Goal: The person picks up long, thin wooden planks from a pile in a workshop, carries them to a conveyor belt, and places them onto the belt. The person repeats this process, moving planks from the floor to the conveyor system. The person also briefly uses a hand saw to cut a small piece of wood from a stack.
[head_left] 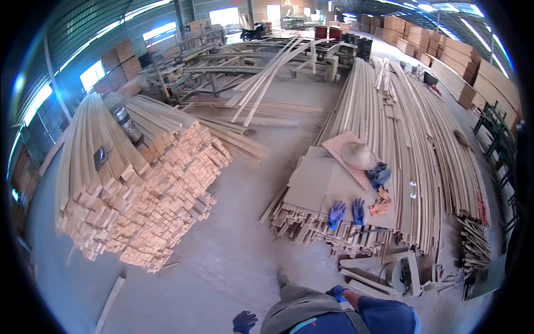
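Observation:
My left hand (245, 321), in a dark blue glove, hangs low at the bottom edge beside my grey apron (295, 306). Its fingers are a little apart and nothing is in them. Gloved in blue too, my right hand (336, 292) is in front of my body, near the apron's right side; its fingers are too small and partly hidden to read. Beyond it, two blue gloves (336, 215) and a pair of orange gloves (381, 207) lie on flat brown sheets (311, 189) on the right-hand wood stack.
At left stands a big pile of wood strips (161, 195) with a clear container (128, 127) on top. A round hat (357, 155) and dark cloth (378, 175) lie on the right stack (411, 128). Offcuts (378, 275) litter its foot; a loose strip (110, 303) lies left.

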Demonstrator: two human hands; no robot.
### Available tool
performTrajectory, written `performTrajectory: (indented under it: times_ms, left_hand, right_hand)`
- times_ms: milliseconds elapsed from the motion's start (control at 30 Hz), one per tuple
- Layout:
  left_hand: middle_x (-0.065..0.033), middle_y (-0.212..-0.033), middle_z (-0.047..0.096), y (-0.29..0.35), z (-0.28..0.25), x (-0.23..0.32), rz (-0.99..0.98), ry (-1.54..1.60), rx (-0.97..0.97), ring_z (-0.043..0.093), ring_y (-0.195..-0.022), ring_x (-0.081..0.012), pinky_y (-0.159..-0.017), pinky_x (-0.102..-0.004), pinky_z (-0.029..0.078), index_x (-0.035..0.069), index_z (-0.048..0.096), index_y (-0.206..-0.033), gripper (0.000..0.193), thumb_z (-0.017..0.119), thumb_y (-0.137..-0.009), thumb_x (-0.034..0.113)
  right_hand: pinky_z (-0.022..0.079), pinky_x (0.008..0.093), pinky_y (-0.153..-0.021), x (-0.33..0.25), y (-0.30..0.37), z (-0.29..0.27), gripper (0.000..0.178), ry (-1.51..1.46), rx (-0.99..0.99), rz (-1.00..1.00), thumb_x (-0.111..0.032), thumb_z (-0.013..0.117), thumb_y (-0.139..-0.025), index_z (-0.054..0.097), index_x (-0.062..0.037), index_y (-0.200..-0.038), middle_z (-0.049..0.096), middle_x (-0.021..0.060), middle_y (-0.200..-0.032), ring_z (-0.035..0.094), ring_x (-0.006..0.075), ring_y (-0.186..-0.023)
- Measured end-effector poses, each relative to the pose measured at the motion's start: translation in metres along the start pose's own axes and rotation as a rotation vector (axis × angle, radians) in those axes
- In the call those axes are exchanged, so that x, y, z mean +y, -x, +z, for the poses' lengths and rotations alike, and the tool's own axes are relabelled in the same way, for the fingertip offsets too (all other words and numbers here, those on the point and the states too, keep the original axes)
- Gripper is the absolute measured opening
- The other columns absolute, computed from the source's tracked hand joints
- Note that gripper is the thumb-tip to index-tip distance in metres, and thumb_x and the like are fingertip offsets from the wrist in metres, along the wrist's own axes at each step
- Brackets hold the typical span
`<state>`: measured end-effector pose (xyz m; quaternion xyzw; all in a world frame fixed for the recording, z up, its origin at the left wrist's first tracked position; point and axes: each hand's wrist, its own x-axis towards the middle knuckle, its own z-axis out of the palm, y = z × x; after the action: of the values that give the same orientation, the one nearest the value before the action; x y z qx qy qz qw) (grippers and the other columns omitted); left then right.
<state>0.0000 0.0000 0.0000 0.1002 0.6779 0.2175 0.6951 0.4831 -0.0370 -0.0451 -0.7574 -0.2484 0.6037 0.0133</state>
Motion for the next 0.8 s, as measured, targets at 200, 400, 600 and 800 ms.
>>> performTrajectory:
  times_ms: [200,400,600,800]
  left_hand:
    - [-0.0141,-0.103,0.069,-0.026,-0.026,0.075,0.136,0.350,-0.045,0.066,-0.082,-0.0289,-0.070,-0.0435,0.050,0.014,0.062,-0.110,0.031,0.056,-0.092,0.039]
    - [-0.0124,-0.099,0.068,-0.083,-0.054,0.110,-0.037,0.237,-0.005,0.064,-0.084,-0.0298,-0.073,-0.0477,0.053,0.011,0.061,-0.110,0.034,0.056,-0.093,0.041]
    - [-0.0231,-0.114,0.064,-0.168,-0.083,0.233,0.040,0.045,0.017,0.067,-0.090,-0.0356,-0.076,-0.0479,0.051,0.003,0.052,-0.121,0.046,0.047,-0.091,0.038]
    - [-0.0172,-0.114,0.066,-0.199,-0.089,0.399,0.116,-0.095,-0.118,0.067,-0.094,-0.0335,-0.083,-0.0487,0.048,0.012,0.054,-0.117,0.042,0.048,-0.093,0.046]
  right_hand:
    - [0.049,0.0384,-0.055,-0.175,-0.037,-0.079,0.036,-0.289,-0.160,-0.038,-0.038,0.062,-0.090,0.064,-0.0062,-0.106,0.071,0.0139,-0.092,0.064,0.0237,-0.063]
    - [0.051,0.0384,-0.060,-0.298,-0.034,-0.084,0.036,-0.343,-0.113,-0.164,-0.037,0.061,-0.090,0.064,-0.0075,-0.111,0.071,0.0148,-0.099,0.067,0.0254,-0.073]
    - [0.053,0.0396,-0.057,-0.311,-0.070,-0.023,0.030,-0.241,0.017,0.032,-0.035,0.064,-0.088,0.069,-0.0066,-0.099,0.070,0.0121,-0.084,0.067,0.0235,-0.067]
    - [0.053,0.0359,-0.056,-0.361,-0.055,0.021,0.032,-0.077,-0.012,-0.213,-0.034,0.068,-0.086,0.072,-0.0038,-0.093,0.069,0.0069,-0.078,0.064,0.0184,-0.062]
